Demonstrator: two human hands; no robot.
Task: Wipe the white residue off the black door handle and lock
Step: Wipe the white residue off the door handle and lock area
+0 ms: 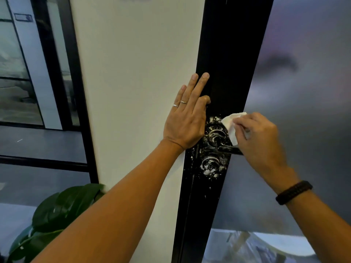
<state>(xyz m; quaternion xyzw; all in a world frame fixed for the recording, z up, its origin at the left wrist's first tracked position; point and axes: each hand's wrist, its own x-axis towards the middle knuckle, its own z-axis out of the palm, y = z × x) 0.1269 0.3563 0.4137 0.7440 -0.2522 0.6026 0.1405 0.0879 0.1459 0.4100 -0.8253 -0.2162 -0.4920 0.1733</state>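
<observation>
A braided black wristband (294, 192) circles the right wrist. The right hand (260, 138) pinches a crumpled white tissue (230, 126) against the black metal lever handle (226, 148), just above the powder-speckled round lock (210, 164). The left hand (187, 118), fingers straight, presses flat across white wall (136, 73) and black door frame (228, 63).

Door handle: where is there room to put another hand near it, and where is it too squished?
Bare black frame lies above the left hand, and more below the lock. It is crowded around the handle: the left hand lies flat beside it and the right hand holds the wipe against it.
</observation>
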